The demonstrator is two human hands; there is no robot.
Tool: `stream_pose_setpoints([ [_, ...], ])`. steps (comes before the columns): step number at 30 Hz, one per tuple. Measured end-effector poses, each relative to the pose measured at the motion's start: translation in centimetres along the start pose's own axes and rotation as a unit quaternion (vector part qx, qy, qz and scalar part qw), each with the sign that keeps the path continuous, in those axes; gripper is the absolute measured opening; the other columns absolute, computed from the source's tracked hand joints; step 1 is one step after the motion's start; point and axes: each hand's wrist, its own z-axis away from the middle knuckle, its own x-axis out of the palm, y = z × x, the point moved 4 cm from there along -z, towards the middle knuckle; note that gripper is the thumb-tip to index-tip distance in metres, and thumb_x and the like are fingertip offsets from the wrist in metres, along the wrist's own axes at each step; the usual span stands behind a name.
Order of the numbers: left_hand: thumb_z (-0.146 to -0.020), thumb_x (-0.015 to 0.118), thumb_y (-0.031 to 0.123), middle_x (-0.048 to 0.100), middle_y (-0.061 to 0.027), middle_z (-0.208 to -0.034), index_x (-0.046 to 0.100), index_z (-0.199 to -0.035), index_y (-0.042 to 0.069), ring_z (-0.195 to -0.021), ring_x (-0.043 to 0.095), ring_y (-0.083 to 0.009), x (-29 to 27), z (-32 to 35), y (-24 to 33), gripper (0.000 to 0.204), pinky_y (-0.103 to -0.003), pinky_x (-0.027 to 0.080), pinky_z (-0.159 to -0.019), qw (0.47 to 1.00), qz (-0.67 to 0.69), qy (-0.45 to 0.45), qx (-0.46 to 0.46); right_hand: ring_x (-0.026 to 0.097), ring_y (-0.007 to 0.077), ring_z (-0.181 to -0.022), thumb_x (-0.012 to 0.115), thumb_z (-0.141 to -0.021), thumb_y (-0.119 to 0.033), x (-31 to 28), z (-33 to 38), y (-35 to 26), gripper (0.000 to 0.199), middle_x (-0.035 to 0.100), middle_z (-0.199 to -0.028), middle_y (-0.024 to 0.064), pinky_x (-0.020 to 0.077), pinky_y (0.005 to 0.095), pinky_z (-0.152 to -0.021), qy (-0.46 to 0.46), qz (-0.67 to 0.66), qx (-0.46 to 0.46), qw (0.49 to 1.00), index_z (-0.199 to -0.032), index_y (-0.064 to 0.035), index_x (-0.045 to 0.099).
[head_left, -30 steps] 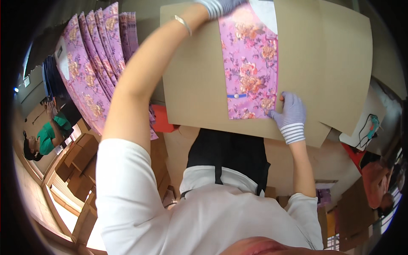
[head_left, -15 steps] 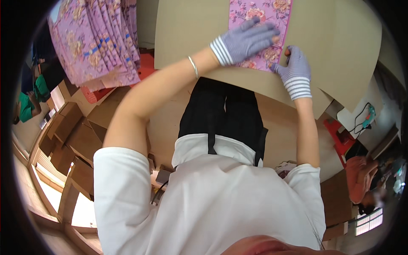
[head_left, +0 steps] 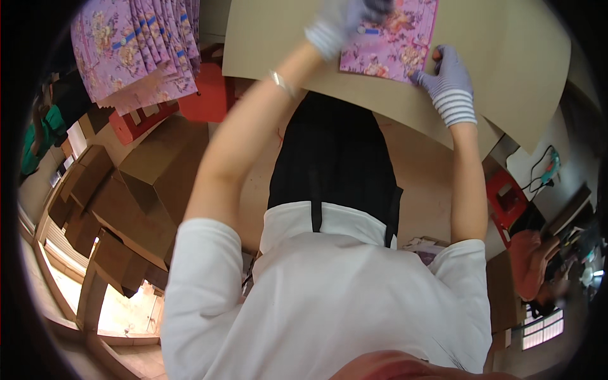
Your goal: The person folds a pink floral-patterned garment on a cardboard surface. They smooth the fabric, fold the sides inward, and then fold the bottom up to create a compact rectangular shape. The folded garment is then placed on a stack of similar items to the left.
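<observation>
A flat pink-purple piece printed with flowers [head_left: 400, 47] lies on the large tan board, with a short blue strip near its left side. My left hand [head_left: 348, 24], in a grey-lilac knit glove with a striped cuff, is over the piece's upper left part. Motion smears its fingers and the top edge of the view cuts into them. At the piece's lower right corner rests my right hand [head_left: 448, 81], gloved alike. Its thumb touches the edge, while the fingers are spread apart from it on the board.
The tan board [head_left: 278, 47] spans the work surface before me. On the left hangs a stack of similar floral pieces [head_left: 136, 50] above a red plastic stool [head_left: 209, 95]. Brown cardboard boxes [head_left: 168, 164] stand on the left floor. Other people are at both sides.
My left hand has moved up and slightly left from the middle of the floral piece, uncovering the blue strip. The right hand stays at the piece's lower right corner.
</observation>
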Motion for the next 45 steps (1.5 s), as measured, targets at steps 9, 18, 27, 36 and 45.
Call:
stream_pose_setpoints([
  [9, -0.093, 0.036, 0.006, 0.065, -0.0306, -0.083, 0.056, -0.093, -0.007, -0.079, 0.069, -0.0447, -2.4, 4.6, 0.7, 0.023, -0.054, 0.06, -0.069, 0.981, 0.127, 0.119, -0.092, 0.063, 0.0279, -0.098, 0.087, -0.065, -0.04, 0.2, -0.3, 0.3, 0.061, 0.064, -0.102, 0.0101, 0.0509, 0.0408, -0.088, 0.004, 0.021, 0.009, 1.0, -0.11, -0.0087, 0.057],
  [18, -0.087, 0.036, -0.007, 0.068, -0.0203, -0.093, 0.062, -0.091, -0.004, -0.087, 0.07, -0.0298, -1.2, 19.8, -9.9, 0.026, -0.042, 0.061, -0.074, 0.961, -0.018, 0.167, -0.22, 0.062, 0.0278, -0.103, 0.086, -0.066, -0.041, -0.3, 0.0, -0.8, 0.059, 0.065, -0.108, 0.009, 0.0504, 0.0426, -0.09, -0.005, 0.032, 0.019, 0.999, -0.109, -0.0115, 0.058],
  [27, -0.086, 0.056, 0.016, 0.056, -0.0177, -0.129, 0.058, -0.125, 0.006, -0.123, 0.051, -0.0394, 6.3, 7.0, 4.7, 0.04, -0.06, 0.039, -0.101, 0.697, -0.611, 0.127, 0.353, 0.062, 0.0284, -0.107, 0.08, -0.075, -0.036, -1.1, 1.6, -0.8, 0.05, 0.066, -0.11, 0.0104, 0.0498, 0.0414, -0.091, 0.021, -0.025, -0.031, 0.999, -0.112, -0.0096, 0.06],
  [36, -0.077, 0.061, 0.026, 0.039, -0.0217, -0.147, 0.052, -0.129, 0.002, -0.138, 0.032, -0.0428, 6.9, 3.4, 2.2, 0.058, -0.063, 0.017, -0.114, 0.619, -0.695, 0.095, 0.353, 0.06, 0.0328, -0.115, 0.062, -0.091, -0.04, -16.5, 6.4, 17.6, 0.054, 0.062, -0.125, 0.0179, 0.0436, 0.0401, -0.101, 0.376, 0.061, 0.053, 0.923, -0.126, -0.0002, 0.056],
  [45, -0.076, 0.059, 0.023, 0.043, -0.0202, -0.145, 0.054, -0.124, 0.003, -0.135, 0.037, -0.0442, 6.6, 4.0, 2.9, 0.052, -0.063, 0.02, -0.112, 0.639, -0.673, 0.066, 0.367, 0.059, 0.0241, -0.111, 0.043, -0.102, -0.034, -17.5, 4.8, 9.7, 0.049, 0.061, -0.127, 0.0129, 0.0431, 0.0346, -0.103, 0.282, -0.397, -0.021, 0.873, -0.134, 0.003, 0.049],
])
